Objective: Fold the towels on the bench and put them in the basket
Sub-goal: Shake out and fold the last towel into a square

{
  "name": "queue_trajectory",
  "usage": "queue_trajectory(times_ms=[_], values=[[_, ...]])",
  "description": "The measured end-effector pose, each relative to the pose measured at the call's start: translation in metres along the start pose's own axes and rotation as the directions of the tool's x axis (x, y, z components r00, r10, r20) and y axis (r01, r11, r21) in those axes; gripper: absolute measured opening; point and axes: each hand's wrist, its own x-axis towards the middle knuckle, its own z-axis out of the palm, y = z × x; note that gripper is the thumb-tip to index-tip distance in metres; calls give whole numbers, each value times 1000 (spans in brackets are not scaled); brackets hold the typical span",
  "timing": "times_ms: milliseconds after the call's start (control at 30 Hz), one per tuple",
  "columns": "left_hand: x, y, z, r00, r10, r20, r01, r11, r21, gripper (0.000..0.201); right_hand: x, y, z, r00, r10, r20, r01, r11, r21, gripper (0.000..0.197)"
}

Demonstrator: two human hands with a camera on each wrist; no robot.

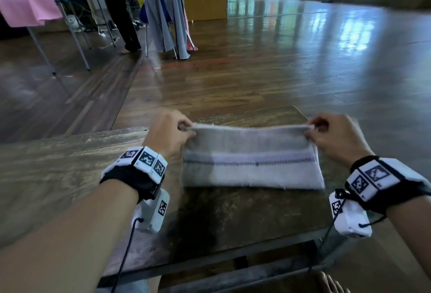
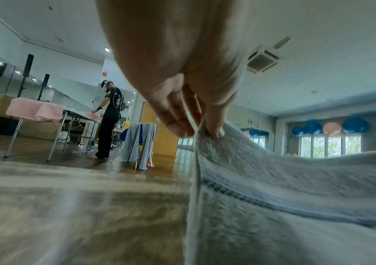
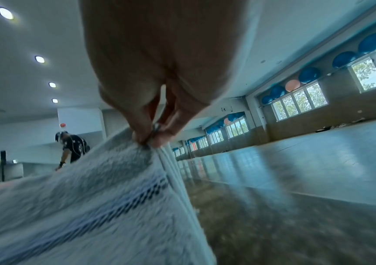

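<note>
A pale grey towel (image 1: 251, 164) with a dark zigzag stripe lies partly folded on the dark wooden bench (image 1: 58, 164). Its far edge is lifted off the bench. My left hand (image 1: 171, 132) pinches the far left corner, seen close in the left wrist view as the left hand (image 2: 189, 125) on the towel (image 2: 284, 188). My right hand (image 1: 328, 134) pinches the far right corner; the right wrist view shows the right hand (image 3: 153, 136) clamping several layers of the towel (image 3: 92, 206). No basket is in view.
The bench's far edge (image 1: 233, 115) drops to a glossy wooden floor (image 1: 279, 59). Farther back stand a chair draped with grey cloths (image 1: 168, 19), a folding table with a pink cloth (image 1: 30, 10) and another person (image 1: 119, 7). A bare foot (image 1: 333, 283) shows below the bench.
</note>
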Motion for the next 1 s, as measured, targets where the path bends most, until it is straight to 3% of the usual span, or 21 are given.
queue_trajectory(times_ms=[100,167,233,333,400,467,567,800,900,1000], values=[[1,10,-25,960,84,-266,-108,991,-79,12,0,-16,-19,949,-118,-291,166,975,145,18],[-6,13,-37,939,88,-331,-147,977,-156,16,-4,-19,-30,918,-127,-375,218,953,212,22],[-17,12,-41,958,84,-274,-145,967,-208,17,-12,-14,-34,943,-121,-309,197,953,228,24],[-34,0,-30,998,27,51,-22,996,-90,21,-29,0,-24,991,-115,62,104,981,162,28],[-43,-12,-18,962,-71,265,67,997,27,27,-39,12,-16,962,-43,269,32,998,45,25],[-48,-19,-6,913,-175,368,151,984,94,25,-44,20,-10,946,48,321,-30,998,-60,15],[-44,-22,9,872,-301,386,252,952,172,24,-45,25,-2,936,139,323,-97,985,-144,4],[-29,-21,33,846,-434,309,357,892,276,51,-37,28,13,896,267,355,-201,956,-212,48],[-24,-22,35,829,-465,311,398,881,256,43,-34,27,15,899,287,330,-230,952,-203,45],[-17,-26,30,858,-455,239,420,889,183,47,-31,24,11,907,301,295,-257,950,-179,38]])
